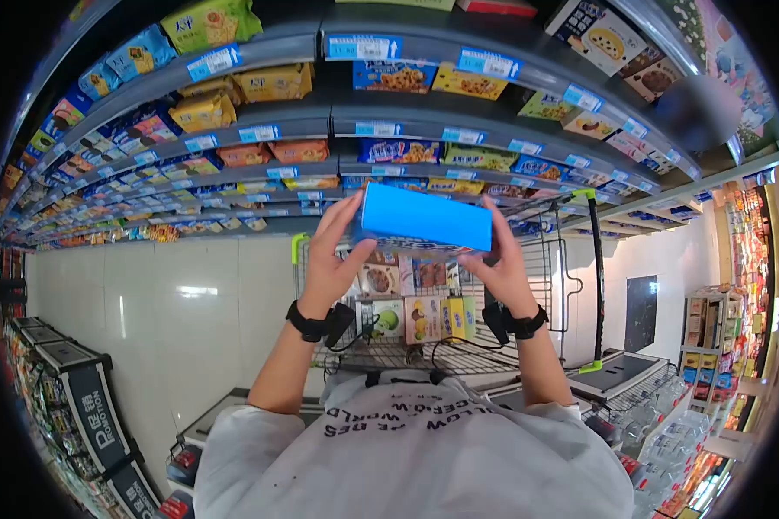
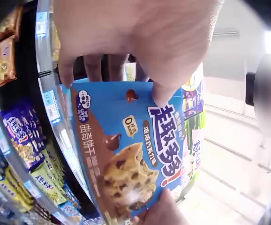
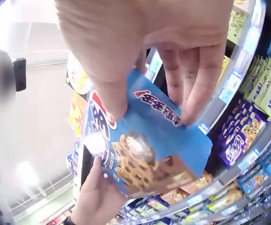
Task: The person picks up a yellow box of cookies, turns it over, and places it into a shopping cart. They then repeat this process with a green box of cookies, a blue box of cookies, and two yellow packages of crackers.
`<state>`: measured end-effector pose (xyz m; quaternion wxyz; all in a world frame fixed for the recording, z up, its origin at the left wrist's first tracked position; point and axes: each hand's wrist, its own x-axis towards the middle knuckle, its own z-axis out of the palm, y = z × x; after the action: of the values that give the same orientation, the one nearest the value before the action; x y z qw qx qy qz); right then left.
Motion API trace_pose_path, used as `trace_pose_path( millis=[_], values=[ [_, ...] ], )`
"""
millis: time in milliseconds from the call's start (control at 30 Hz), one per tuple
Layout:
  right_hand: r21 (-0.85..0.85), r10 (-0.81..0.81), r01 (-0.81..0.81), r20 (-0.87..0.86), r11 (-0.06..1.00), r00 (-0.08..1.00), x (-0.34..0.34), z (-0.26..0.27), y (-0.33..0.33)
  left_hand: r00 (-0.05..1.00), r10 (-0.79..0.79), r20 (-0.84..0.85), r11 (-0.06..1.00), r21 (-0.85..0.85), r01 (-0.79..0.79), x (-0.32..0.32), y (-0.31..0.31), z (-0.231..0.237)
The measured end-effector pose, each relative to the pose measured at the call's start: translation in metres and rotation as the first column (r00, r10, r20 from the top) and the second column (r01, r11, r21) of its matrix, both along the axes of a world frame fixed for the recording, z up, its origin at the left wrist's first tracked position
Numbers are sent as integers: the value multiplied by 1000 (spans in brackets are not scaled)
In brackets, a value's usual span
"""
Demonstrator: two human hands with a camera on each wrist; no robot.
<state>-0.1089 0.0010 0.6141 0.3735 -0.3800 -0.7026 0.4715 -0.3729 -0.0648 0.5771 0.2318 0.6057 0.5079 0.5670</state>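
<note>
Both hands full: a person's left hand [image 1: 325, 266] and right hand [image 1: 511, 270] grip opposite ends of a blue cookie box [image 1: 428, 218] at the centre of the frame, above a shopping cart [image 1: 596, 277].
The box blocks part of the view into the cart, where boxed snacks [image 1: 388, 318] lie; shelves [image 1: 424, 114] of packaged snacks arc across the top, a promotion stand [image 1: 95, 411] fills the lower left and clear bottles [image 1: 673, 443] the lower right.
</note>
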Motion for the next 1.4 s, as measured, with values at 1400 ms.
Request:
trace_pose_path(
  millis=[1400],
  values=[
    [-297,52,-246,-535,923,843,216,18,-109,947,81,312,983,-181,-25,200,-92,102]
  ],
)
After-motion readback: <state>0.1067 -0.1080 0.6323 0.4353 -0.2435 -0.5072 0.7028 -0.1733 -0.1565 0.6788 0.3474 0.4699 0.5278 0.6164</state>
